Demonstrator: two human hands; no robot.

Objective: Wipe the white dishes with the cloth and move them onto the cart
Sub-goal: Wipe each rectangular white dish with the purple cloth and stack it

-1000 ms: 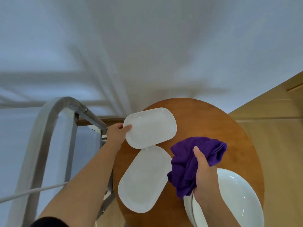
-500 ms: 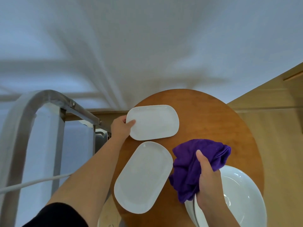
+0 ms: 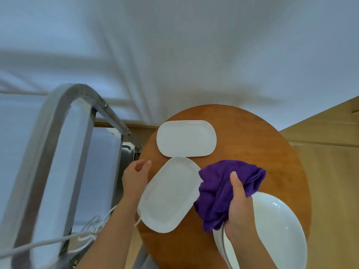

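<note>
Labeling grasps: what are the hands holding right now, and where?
Right hand grips the bunched purple cloth around its middle. Left hand holds nothing; it hangs beside the near oblong plate.

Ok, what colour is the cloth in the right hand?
Deep purple: the bunched soft cloth gripped by the right hand, seen in the head view.

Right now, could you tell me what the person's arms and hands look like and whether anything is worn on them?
Both forearms are bare up to the frame edge, with no sleeve in view now. The left hand and right hand wear no gloves; no rings, watch or bands are visible.
</note>
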